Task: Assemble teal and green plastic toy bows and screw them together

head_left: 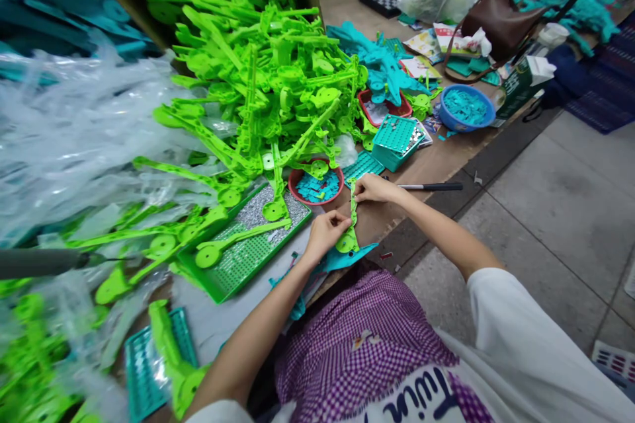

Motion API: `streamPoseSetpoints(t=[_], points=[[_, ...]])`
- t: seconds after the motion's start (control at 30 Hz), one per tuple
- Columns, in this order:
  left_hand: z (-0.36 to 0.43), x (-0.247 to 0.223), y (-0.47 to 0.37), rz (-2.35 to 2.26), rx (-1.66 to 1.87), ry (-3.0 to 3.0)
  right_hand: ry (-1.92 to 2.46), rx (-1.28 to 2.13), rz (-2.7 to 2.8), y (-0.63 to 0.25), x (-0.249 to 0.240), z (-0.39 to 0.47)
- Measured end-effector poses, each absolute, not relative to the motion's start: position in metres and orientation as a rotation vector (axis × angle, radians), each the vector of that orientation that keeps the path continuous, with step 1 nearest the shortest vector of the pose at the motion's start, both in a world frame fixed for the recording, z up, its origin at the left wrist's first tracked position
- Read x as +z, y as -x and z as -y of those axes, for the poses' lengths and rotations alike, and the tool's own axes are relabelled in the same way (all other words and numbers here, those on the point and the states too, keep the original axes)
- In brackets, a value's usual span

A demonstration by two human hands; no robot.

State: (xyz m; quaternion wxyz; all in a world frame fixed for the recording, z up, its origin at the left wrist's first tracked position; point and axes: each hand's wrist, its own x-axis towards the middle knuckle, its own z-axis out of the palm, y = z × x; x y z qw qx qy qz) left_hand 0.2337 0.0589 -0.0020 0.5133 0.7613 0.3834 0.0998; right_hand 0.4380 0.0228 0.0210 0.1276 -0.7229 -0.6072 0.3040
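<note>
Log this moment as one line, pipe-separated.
left hand: pinching lime-green part | right hand: pinching same part | nearby: red bowl, green tray

The lime-green plastic part (354, 211), narrow above and broadening toward its lower end, runs nearly vertically just right of and below the frame's centre, partly covered.

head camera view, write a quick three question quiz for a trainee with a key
1. True or false: the left hand and the right hand both hold the same bright green part.

2. What colour is the bowl of teal pieces nearest the hands?
A) yellow
B) red
C) white

3. Fill in: the rod nearest the right hand has a ____ handle.

Key: 1 true; 2 B; 3 black.
</note>
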Motion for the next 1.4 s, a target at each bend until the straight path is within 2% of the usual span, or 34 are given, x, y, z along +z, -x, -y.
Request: streamPoseSetpoints(t=[0.3, 0.87, 1.17, 1.4], points=[[-0.056, 0.001, -0.246, -1.092, 0.110, -1.866, 2.117, 0.886, 1.753, -0.437, 0.021, -0.023], [-0.070, -0.006, -0.257, -1.025, 0.009, -1.720, 2.181, 0.868, 1.799, -0.431, 0.028, -0.026], [-0.067, -0.013, -0.248, -0.963, 0.095, -1.675, 2.097, 0.799, 1.730, -0.432, 0.010, -0.018], [-0.059, -0.013, -0.234, -0.883, 0.328, -1.793, 1.936, 0.860, 1.646, -0.434, 0.003, -0.013]])
